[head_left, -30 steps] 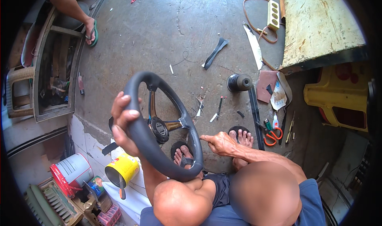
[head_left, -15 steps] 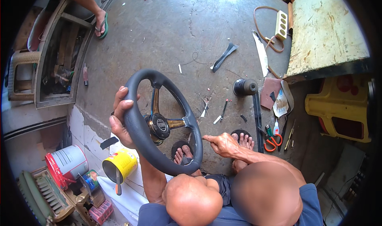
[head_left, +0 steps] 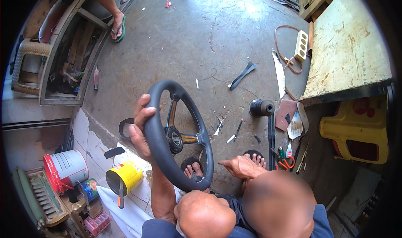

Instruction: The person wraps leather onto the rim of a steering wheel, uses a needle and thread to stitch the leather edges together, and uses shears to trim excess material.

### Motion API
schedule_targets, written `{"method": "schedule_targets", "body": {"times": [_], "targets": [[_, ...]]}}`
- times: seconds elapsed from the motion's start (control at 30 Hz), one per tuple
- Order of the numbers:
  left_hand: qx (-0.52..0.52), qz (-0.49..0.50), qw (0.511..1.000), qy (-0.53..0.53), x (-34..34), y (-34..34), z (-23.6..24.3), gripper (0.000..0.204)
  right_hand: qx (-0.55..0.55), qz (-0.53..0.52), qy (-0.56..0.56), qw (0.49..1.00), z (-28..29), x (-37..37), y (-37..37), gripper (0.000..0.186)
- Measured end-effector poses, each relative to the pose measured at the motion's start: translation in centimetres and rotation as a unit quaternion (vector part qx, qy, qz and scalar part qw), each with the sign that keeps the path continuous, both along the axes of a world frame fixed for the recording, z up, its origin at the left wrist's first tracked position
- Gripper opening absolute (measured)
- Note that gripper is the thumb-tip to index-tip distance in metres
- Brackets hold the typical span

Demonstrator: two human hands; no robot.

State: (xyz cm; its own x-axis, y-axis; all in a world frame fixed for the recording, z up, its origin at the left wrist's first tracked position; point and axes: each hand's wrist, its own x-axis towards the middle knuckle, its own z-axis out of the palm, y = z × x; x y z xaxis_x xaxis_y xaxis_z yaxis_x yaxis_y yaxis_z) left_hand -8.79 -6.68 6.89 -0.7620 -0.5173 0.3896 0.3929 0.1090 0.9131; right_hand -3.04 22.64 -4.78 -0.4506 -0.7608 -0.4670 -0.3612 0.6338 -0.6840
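The steering wheel (head_left: 173, 140), held tilted above the floor (head_left: 176, 53) by the left hand (head_left: 142, 135) clasped around it, could be dropped if that grip were loosened, since the right hand (head_left: 242, 166) is held apart, forefinger extended, though whether anything is pinched there cannot be told.

**Matt meets shiny**

This steering wheel (head_left: 155, 137) is looking matt and leathery, but its metal spokes (head_left: 189, 138) are totally gleaming. Concrete floor (head_left: 176, 45) is looking rough; the painted tabletop (head_left: 347, 49) on the right is looking scuffed.
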Motion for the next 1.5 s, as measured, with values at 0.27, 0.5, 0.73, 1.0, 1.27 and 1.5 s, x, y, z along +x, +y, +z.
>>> {"method": "schedule_targets", "body": {"times": [0.27, 0.5, 0.73, 1.0, 1.27, 1.5], "targets": [[-0.026, 0.013, 0.999, -0.024, -0.1, -0.5, 0.5, 0.066, -0.164, -0.150, 0.218, 0.950, 1.8, -7.8, -2.8, 0.031], [-0.022, 0.017, 0.999, -0.025, -0.5, 0.0, -0.1, 0.067, -0.207, -0.266, 0.274, 0.901, -0.1, -6.0, -8.5, 0.015], [-0.013, 0.018, 0.999, -0.023, -0.1, -0.7, 0.0, 0.067, -0.140, -0.206, -0.036, 0.968, -1.1, -2.3, -9.0, 0.024], [-0.082, 0.009, 0.997, -0.008, -0.3, -0.3, -0.2, 0.066, -0.054, -0.368, -0.211, 0.904, 1.3, -4.8, -7.6, 0.034], [-0.022, 0.014, 0.999, -0.037, -3.3, -2.1, -0.1, 0.062, -0.086, -0.314, -0.046, 0.945, -3.3, -3.4, -2.8, 0.032], [0.081, 0.039, 0.991, -0.102, -6.7, -4.4, 0.6, 0.062, -0.103, -0.348, 0.041, 0.931, -6.3, -0.5, -0.7, 0.022]]}}
